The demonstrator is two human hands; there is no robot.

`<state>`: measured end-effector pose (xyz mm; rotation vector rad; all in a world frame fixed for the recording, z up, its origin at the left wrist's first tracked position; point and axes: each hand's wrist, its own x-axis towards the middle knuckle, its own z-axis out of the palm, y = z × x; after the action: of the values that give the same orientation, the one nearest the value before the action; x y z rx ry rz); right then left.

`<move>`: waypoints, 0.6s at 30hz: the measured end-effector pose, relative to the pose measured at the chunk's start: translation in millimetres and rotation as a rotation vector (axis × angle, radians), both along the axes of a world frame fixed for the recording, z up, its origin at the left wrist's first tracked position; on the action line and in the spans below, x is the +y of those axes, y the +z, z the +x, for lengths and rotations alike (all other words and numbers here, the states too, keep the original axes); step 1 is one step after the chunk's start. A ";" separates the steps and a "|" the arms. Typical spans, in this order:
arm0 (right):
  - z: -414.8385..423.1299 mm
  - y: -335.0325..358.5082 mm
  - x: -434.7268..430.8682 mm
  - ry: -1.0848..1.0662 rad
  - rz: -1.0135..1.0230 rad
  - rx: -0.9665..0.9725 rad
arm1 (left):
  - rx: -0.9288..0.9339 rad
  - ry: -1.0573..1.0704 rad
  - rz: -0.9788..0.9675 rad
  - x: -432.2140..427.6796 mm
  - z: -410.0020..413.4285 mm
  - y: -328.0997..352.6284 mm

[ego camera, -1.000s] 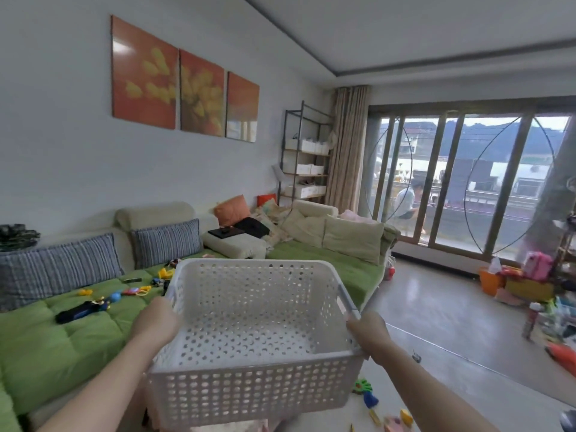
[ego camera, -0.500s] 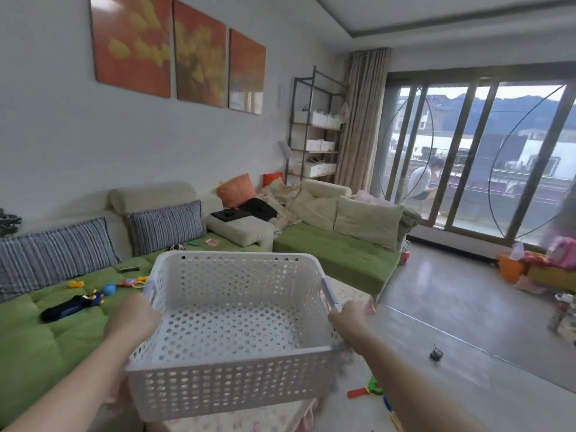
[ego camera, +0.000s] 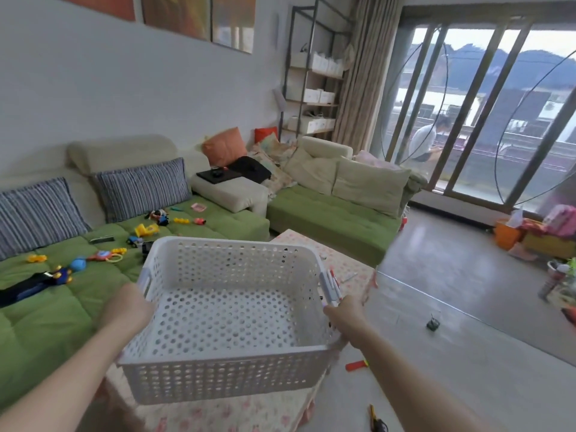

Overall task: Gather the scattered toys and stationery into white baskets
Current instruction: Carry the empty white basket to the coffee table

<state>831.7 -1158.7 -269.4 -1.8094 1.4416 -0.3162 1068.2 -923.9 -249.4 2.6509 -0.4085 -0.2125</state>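
I hold an empty white perforated basket in front of me with both hands. My left hand grips its left rim. My right hand grips its right rim and also clutches a few marker pens against that rim. Several small toys lie scattered on the green sofa at the left: a yellow toy, a blue ball, a dark blue plush figure and a red-and-yellow toy.
A patterned low table sits under and beyond the basket. On the grey floor lie a red toy, a small black object and a yellow-black tool. Toy clutter and an orange bin stand at the right. A person stands outside the window.
My view has tilted down and moved closer to the sofa. The basket stays in both hands, and more toys on the sofa have come into view.
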 end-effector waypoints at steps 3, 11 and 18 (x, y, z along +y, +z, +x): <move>20.3 -15.6 -23.5 0.011 0.006 0.006 | 0.021 0.028 -0.002 -21.5 17.8 -14.3; 57.7 -84.6 -43.0 0.042 0.076 0.059 | 0.080 0.050 0.031 -45.3 55.7 -79.9; 76.1 -163.8 -26.7 -0.048 0.241 0.110 | 0.131 -0.002 0.033 -52.9 95.7 -148.8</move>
<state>907.9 -1185.4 -433.3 -1.6202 1.5301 -0.0637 1163.9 -976.9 -398.2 2.6497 -0.3678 -0.3943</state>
